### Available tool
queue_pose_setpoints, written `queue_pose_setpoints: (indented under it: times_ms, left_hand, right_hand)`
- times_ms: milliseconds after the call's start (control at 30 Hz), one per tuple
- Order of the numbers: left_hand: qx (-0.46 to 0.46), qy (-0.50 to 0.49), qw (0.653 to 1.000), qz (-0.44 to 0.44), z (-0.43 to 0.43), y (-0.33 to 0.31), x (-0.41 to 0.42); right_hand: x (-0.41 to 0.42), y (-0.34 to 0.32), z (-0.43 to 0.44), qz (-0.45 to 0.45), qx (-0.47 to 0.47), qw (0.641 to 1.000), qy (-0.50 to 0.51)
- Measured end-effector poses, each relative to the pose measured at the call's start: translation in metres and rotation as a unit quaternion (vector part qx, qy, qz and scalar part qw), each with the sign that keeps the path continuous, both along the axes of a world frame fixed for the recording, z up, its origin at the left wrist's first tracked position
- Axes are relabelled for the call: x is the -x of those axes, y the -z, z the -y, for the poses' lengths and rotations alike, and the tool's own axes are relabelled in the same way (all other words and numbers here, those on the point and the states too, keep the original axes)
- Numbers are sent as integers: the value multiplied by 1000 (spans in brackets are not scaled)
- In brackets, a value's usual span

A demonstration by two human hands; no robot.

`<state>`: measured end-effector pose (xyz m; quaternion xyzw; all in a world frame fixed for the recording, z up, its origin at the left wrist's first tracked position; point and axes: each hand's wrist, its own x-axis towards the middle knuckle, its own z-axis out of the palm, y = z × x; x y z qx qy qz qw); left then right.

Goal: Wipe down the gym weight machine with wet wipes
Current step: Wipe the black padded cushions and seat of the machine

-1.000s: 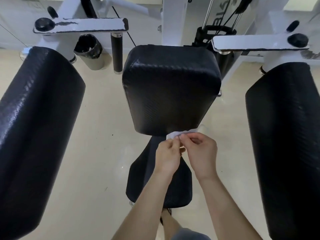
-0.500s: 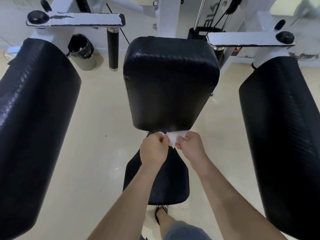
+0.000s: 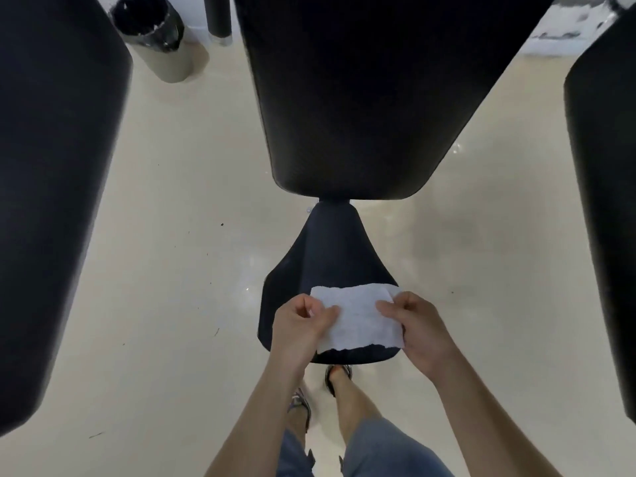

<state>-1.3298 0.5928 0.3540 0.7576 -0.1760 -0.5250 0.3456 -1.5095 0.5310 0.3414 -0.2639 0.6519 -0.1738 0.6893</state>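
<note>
Both hands, left hand (image 3: 303, 321) and right hand (image 3: 418, 325), pinch wet wipe (image 3: 358, 318), lower centre of frame. Wipe now unfolded flat, was bunched; held over seat (image 3: 327, 256). Judgement: ready to wipe.

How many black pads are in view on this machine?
4: the left pad along the left edge, the back pad top centre, the seat below it, the right pad along the right edge. Others may be out of frame.
</note>
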Motion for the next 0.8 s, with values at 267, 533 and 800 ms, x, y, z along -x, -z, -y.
queue_pose_setpoints:
  times_ms: [267,533,800]
  left_hand:
    - [27,272,929,251,-26,81,7]
    - [104,269,850,441,-66,103,-18]
    - [20,225,906,359,-80,118,-52]
  right_hand:
    - [3,54,-26,-496,203,805,-254]
    - [-99,126,-57,-508,252,783,-256]
    - [-76,144,-44,-469,417,629,-460]
